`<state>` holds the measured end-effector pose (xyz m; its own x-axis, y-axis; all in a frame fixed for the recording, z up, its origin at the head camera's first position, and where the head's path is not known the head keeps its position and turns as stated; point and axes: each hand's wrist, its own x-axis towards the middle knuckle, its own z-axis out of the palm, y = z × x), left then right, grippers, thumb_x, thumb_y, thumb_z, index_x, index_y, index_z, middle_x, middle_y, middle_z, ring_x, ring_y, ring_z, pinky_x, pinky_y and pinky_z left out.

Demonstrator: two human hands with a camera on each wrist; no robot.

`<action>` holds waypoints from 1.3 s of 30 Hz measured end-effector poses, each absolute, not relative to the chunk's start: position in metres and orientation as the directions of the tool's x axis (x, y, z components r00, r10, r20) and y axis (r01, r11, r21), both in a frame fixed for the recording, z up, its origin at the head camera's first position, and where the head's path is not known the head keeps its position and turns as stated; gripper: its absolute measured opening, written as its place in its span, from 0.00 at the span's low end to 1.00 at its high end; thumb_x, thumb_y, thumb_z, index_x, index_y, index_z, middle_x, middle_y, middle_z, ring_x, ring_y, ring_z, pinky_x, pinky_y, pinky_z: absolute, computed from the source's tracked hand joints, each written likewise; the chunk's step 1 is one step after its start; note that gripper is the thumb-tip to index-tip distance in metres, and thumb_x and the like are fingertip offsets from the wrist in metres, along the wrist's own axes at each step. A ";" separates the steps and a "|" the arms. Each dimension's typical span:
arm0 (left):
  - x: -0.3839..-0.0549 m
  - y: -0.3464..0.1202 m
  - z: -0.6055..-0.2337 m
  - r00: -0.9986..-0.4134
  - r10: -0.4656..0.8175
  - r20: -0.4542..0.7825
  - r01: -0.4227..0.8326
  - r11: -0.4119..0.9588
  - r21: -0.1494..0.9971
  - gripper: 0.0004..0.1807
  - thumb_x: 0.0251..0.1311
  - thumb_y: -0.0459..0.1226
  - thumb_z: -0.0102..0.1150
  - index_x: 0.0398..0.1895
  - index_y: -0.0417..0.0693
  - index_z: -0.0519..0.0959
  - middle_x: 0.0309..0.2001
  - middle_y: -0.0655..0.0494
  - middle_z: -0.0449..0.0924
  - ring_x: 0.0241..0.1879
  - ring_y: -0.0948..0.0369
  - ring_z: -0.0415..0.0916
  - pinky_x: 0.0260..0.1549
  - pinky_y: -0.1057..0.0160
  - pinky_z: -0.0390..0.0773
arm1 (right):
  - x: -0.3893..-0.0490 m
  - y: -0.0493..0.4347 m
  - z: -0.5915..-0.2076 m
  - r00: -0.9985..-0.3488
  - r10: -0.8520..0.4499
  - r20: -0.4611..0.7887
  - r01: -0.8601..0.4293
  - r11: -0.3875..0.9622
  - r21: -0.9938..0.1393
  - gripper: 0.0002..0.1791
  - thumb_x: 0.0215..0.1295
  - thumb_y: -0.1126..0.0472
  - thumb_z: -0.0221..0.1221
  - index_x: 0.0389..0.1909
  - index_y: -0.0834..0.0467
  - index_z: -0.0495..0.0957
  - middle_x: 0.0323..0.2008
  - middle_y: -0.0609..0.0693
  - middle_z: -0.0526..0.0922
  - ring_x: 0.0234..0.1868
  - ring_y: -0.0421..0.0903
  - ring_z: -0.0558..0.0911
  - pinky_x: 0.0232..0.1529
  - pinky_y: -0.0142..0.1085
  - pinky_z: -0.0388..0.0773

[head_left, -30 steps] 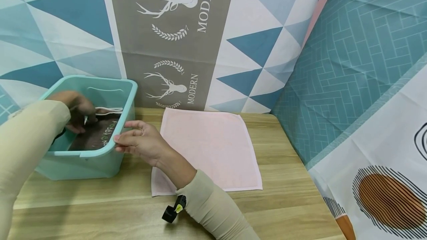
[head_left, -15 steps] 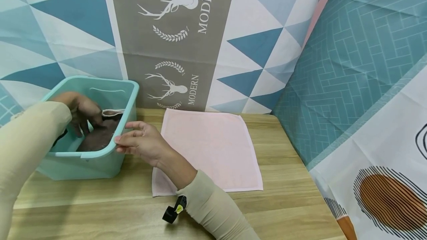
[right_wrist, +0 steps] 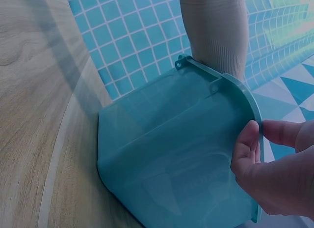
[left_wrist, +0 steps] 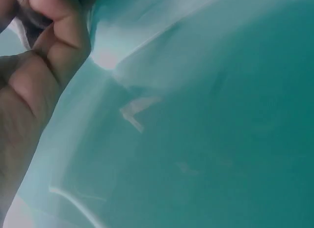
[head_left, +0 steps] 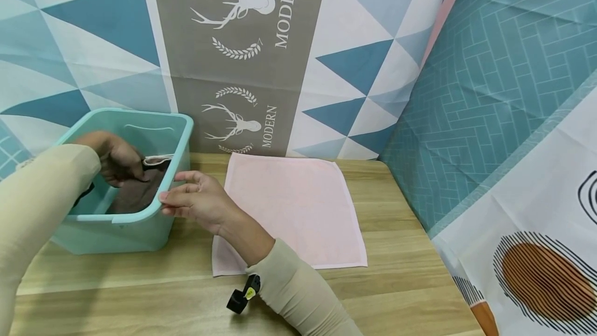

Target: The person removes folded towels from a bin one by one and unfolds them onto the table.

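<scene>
A turquoise plastic bin [head_left: 112,235] stands at the left of the table. My left hand [head_left: 120,158] reaches down inside it, its curled fingers gripping a brown cloth [head_left: 137,193]. A white band [head_left: 157,159] shows at the cloth's far end. In the left wrist view, the left hand [left_wrist: 46,51] has its fingers bent near the bin's wall [left_wrist: 196,120], with a bit of dark fabric at them. My right hand [head_left: 200,198] pinches the bin's right rim, thumb and fingers on either side of it, as the right wrist view of the hand [right_wrist: 274,169] also shows.
A pink towel [head_left: 294,211] lies flat on the wooden table [head_left: 154,294], right of the bin and partly beneath the right forearm. Patterned fabric [head_left: 242,66] hangs behind the table, and a teal and white covering [head_left: 494,118] borders its right side.
My left hand has moved slightly right in the bin and its fingers have closed on the brown cloth. The cloth has shifted and creased, its lettering now out of sight. The right hand stays put.
</scene>
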<state>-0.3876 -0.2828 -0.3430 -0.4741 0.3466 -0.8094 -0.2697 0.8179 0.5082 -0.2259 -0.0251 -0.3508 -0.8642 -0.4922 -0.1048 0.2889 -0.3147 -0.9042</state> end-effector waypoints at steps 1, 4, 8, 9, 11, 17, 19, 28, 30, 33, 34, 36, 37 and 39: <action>-0.387 -0.283 -0.343 -0.476 0.350 -0.807 -0.263 0.819 0.510 0.06 0.74 0.37 0.53 0.38 0.44 0.71 0.27 0.58 0.74 0.27 0.65 0.71 0.34 0.66 0.80 | -0.226 -0.025 -0.351 -0.864 -0.492 -0.106 0.289 -0.314 -0.904 0.22 0.65 0.81 0.59 0.51 0.55 0.71 0.29 0.52 0.84 0.25 0.42 0.83 0.33 0.30 0.82; -0.387 -0.281 -0.342 -0.473 0.368 -0.801 -0.244 0.818 0.520 0.14 0.72 0.39 0.58 0.48 0.38 0.68 0.38 0.50 0.78 0.37 0.58 0.77 0.41 0.57 0.82 | -0.226 -0.026 -0.351 -0.865 -0.491 -0.107 0.290 -0.313 -0.904 0.22 0.65 0.81 0.59 0.51 0.55 0.71 0.29 0.52 0.84 0.25 0.42 0.83 0.33 0.30 0.82; -0.387 -0.280 -0.343 -0.453 0.407 -0.793 -0.246 0.798 0.550 0.25 0.70 0.40 0.60 0.59 0.33 0.63 0.50 0.42 0.79 0.49 0.50 0.80 0.48 0.47 0.82 | -0.226 -0.026 -0.351 -0.866 -0.489 -0.108 0.289 -0.312 -0.905 0.22 0.65 0.81 0.59 0.51 0.55 0.72 0.29 0.52 0.84 0.25 0.42 0.83 0.33 0.30 0.82; -0.386 -0.280 -0.342 -0.448 0.416 -0.791 -0.247 0.793 0.557 0.25 0.71 0.40 0.59 0.59 0.33 0.63 0.49 0.42 0.79 0.48 0.50 0.81 0.48 0.48 0.83 | -0.226 -0.026 -0.351 -0.866 -0.489 -0.108 0.289 -0.312 -0.905 0.22 0.65 0.81 0.59 0.51 0.55 0.72 0.29 0.52 0.84 0.25 0.42 0.83 0.33 0.31 0.82; -0.386 -0.281 -0.342 -0.453 0.419 -0.787 -0.263 0.780 0.567 0.22 0.70 0.39 0.59 0.58 0.34 0.65 0.47 0.44 0.80 0.43 0.53 0.82 0.45 0.53 0.84 | -0.225 -0.026 -0.350 -0.866 -0.489 -0.108 0.289 -0.311 -0.905 0.22 0.65 0.80 0.60 0.51 0.55 0.72 0.29 0.52 0.84 0.25 0.42 0.83 0.33 0.31 0.82; -0.387 -0.283 -0.338 -0.452 0.441 -0.775 -0.323 0.729 0.603 0.35 0.70 0.32 0.54 0.70 0.34 0.45 0.49 0.42 0.77 0.43 0.53 0.81 0.42 0.56 0.84 | -0.225 -0.026 -0.350 -0.864 -0.492 -0.104 0.288 -0.315 -0.904 0.21 0.66 0.80 0.59 0.52 0.55 0.72 0.29 0.52 0.84 0.25 0.42 0.83 0.33 0.31 0.82; -0.388 -0.284 -0.336 -0.437 0.464 -0.771 -0.333 0.712 0.618 0.40 0.71 0.30 0.51 0.74 0.34 0.37 0.53 0.41 0.77 0.49 0.50 0.81 0.48 0.51 0.83 | -0.225 -0.026 -0.351 -0.865 -0.492 -0.104 0.289 -0.318 -0.903 0.21 0.66 0.80 0.59 0.52 0.55 0.71 0.30 0.52 0.84 0.25 0.42 0.83 0.33 0.31 0.82; -0.391 -0.286 -0.322 -0.448 0.450 -0.772 -0.282 0.749 0.600 0.40 0.71 0.27 0.51 0.75 0.32 0.38 0.57 0.37 0.74 0.53 0.48 0.79 0.55 0.46 0.79 | -0.225 -0.026 -0.351 -0.866 -0.491 -0.095 0.285 -0.328 -0.901 0.21 0.66 0.80 0.59 0.52 0.55 0.71 0.30 0.52 0.84 0.24 0.42 0.83 0.33 0.31 0.82; -0.391 -0.286 -0.319 -0.472 0.437 -0.766 -0.233 0.776 0.587 0.40 0.71 0.29 0.53 0.75 0.33 0.39 0.55 0.37 0.74 0.50 0.48 0.79 0.52 0.47 0.81 | -0.225 -0.026 -0.351 -0.865 -0.492 -0.098 0.288 -0.327 -0.900 0.21 0.66 0.80 0.59 0.52 0.55 0.71 0.30 0.52 0.84 0.24 0.42 0.83 0.33 0.31 0.82; -0.389 -0.287 -0.313 -0.523 0.421 -0.741 -0.178 0.797 0.578 0.41 0.70 0.32 0.57 0.75 0.37 0.42 0.53 0.38 0.75 0.48 0.48 0.79 0.47 0.48 0.82 | -0.225 -0.026 -0.351 -0.865 -0.492 -0.098 0.287 -0.326 -0.901 0.21 0.66 0.80 0.59 0.52 0.55 0.71 0.29 0.52 0.84 0.24 0.42 0.83 0.33 0.31 0.82; -0.388 -0.287 -0.310 -0.541 0.418 -0.730 -0.161 0.800 0.578 0.41 0.70 0.33 0.58 0.76 0.38 0.43 0.53 0.38 0.74 0.48 0.48 0.78 0.46 0.49 0.81 | -0.225 -0.026 -0.351 -0.865 -0.492 -0.098 0.288 -0.328 -0.900 0.21 0.66 0.80 0.59 0.52 0.55 0.71 0.29 0.52 0.84 0.24 0.42 0.83 0.33 0.31 0.82; -0.388 -0.287 -0.304 -0.573 0.423 -0.702 -0.126 0.801 0.585 0.42 0.69 0.35 0.60 0.76 0.39 0.44 0.54 0.37 0.73 0.48 0.48 0.77 0.45 0.49 0.81 | -0.225 -0.026 -0.351 -0.865 -0.492 -0.097 0.287 -0.328 -0.900 0.21 0.67 0.80 0.59 0.52 0.55 0.71 0.30 0.52 0.84 0.25 0.42 0.83 0.34 0.31 0.82; -0.388 -0.287 -0.301 -0.583 0.429 -0.689 -0.117 0.796 0.594 0.42 0.69 0.35 0.60 0.76 0.39 0.45 0.55 0.36 0.72 0.49 0.47 0.77 0.45 0.48 0.81 | -0.225 -0.026 -0.351 -0.866 -0.492 -0.095 0.285 -0.328 -0.900 0.21 0.67 0.80 0.59 0.53 0.55 0.71 0.30 0.52 0.84 0.25 0.42 0.83 0.34 0.31 0.82; -0.387 -0.287 -0.295 -0.600 0.442 -0.667 -0.092 0.790 0.607 0.41 0.70 0.36 0.60 0.76 0.40 0.47 0.59 0.34 0.69 0.50 0.48 0.76 0.46 0.47 0.80 | -0.225 -0.026 -0.352 -0.865 -0.492 -0.093 0.283 -0.327 -0.902 0.21 0.67 0.79 0.59 0.53 0.55 0.70 0.30 0.52 0.84 0.25 0.42 0.83 0.34 0.31 0.82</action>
<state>-0.3871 -0.2866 -0.2947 -0.5998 0.4424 -0.6667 -0.0922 0.7895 0.6068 -0.2249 -0.0262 -0.3516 -0.8654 -0.4924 -0.0934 0.2831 -0.3266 -0.9018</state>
